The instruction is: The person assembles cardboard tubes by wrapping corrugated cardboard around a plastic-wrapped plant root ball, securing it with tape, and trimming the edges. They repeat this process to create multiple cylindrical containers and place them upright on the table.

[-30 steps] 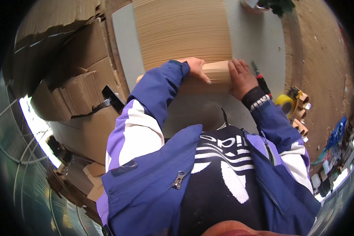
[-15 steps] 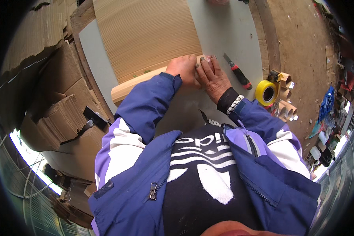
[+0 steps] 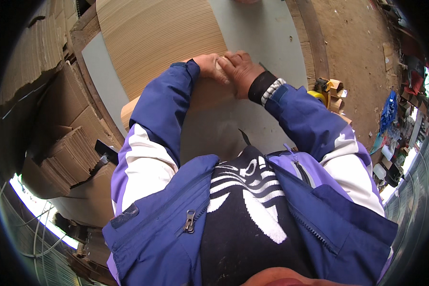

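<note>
A sheet with light wood grain [image 3: 162, 33] lies on the grey tabletop, its near edge curled into a roll [image 3: 127, 110] that my left sleeve mostly covers. My left hand [image 3: 209, 66] is closed on the right end of this roll. Beside it, touching its fingers, my right hand [image 3: 242, 71] curls over the same end from the right. Both sets of fingertips are partly hidden. A utility knife seen earlier to the right of my hands is now almost wholly behind my right wrist and sleeve.
The yellow tape roll [image 3: 318, 97] at the table's right edge is partly covered by my sleeve, near several cardboard tubes [image 3: 337, 95]. Stacked flattened cardboard [image 3: 71, 155] stands at the left. A pinkish round thing is cut off at the top edge. Clutter lies far right.
Both hands and forearms have moved forward and slightly left in view. My right hand has turned from lying flatter to curling over the roll's end. My right sleeve now covers the knife.
</note>
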Demonstrator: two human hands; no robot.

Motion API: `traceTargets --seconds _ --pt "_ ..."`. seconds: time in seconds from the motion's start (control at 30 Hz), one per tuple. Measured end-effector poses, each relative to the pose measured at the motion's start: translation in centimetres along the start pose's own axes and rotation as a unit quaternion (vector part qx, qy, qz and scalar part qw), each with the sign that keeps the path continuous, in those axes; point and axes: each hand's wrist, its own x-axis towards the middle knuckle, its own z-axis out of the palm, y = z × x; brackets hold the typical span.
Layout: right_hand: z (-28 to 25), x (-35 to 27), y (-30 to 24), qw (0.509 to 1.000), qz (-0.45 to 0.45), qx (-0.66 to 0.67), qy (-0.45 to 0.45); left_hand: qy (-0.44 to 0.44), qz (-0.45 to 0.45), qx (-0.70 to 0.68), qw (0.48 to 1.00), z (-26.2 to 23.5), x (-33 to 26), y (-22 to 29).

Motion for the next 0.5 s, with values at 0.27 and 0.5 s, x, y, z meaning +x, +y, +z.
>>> traceTargets --seconds 0.27,0.5 --pt "-2.7 8.3 4.4 0.971 -0.028 0.137 -0.196 0.305 -0.078 0.293 0.903 4.2 -4.5 4.2" --pt "3.5 2.0 5.9 0.872 0.157 0.418 0.201 0.171 -0.116 0.170 0.964 -2.7 -3.4 4.9"
